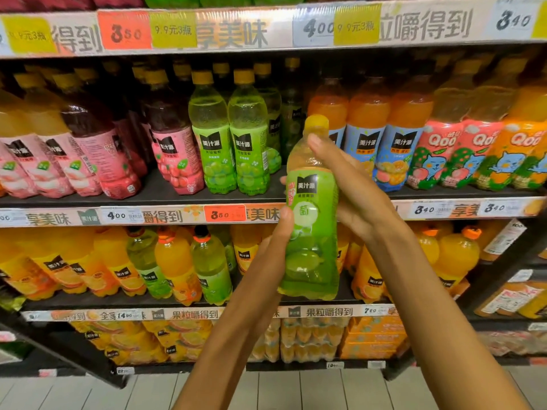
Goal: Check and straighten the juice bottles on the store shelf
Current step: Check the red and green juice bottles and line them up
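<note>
Here a green grape juice bottle is held in front of the shelf, clear of the rows. The left hand grips its lower body from the left, thumb lying up the label's edge; the right hand wraps the upper body from the right, its fingers curled round the shoulder just below the yellow cap. The long axis stands nearly upright (cap up, base down), with the label facing the camera.

Behind the bottle, on the middle shelf level, a gap shows in the row. To its left stand two matching green bottles, then pink-labelled bottles, some tilted. To its right stand orange juice bottles with blue labels and cartoon-cat bottles. Price tags line the shelf edge. Both forearms cross in front of the lower level of larger orange and green bottles.
</note>
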`<action>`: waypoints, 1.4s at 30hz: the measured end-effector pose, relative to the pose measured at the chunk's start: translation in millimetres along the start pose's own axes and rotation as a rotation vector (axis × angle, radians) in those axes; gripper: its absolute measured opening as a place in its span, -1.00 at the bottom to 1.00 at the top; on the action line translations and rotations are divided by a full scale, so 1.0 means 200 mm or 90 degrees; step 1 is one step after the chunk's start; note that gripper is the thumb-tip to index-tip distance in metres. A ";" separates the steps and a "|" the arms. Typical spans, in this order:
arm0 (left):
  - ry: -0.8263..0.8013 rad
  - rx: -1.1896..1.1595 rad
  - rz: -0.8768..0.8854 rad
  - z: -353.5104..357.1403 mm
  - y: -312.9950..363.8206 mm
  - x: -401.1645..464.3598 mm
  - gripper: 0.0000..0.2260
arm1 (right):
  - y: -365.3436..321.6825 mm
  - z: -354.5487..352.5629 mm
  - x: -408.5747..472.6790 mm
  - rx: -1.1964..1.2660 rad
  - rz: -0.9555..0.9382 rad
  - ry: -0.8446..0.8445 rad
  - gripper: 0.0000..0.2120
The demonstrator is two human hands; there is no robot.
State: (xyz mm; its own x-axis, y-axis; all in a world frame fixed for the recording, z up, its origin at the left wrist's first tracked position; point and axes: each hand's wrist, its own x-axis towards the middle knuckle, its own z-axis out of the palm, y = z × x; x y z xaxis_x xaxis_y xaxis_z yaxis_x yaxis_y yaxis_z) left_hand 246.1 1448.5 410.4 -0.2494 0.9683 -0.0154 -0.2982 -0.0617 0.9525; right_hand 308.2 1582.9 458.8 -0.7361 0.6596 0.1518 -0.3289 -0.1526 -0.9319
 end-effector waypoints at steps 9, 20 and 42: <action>-0.021 -0.116 -0.074 0.00 0.03 -0.02 -0.60 | 0.13 -0.01 0.05 0.123 0.224 0.068 -0.61; 0.004 0.065 0.004 -0.02 -0.01 0.01 -0.68 | 0.06 0.01 0.01 0.042 -0.038 0.020 -0.62; 0.151 0.267 0.266 -0.16 -0.15 0.35 -0.43 | -0.02 -0.03 -0.12 -0.203 -0.223 -0.142 -0.39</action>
State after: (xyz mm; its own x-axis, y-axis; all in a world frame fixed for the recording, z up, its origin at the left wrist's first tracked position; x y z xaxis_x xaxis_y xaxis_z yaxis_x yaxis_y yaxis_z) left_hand 208.0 1509.6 370.5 -0.4783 0.8001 0.3621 0.2429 -0.2758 0.9300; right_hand 330.9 1571.7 457.9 -0.7342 0.4528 0.5059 -0.4072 0.3027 -0.8617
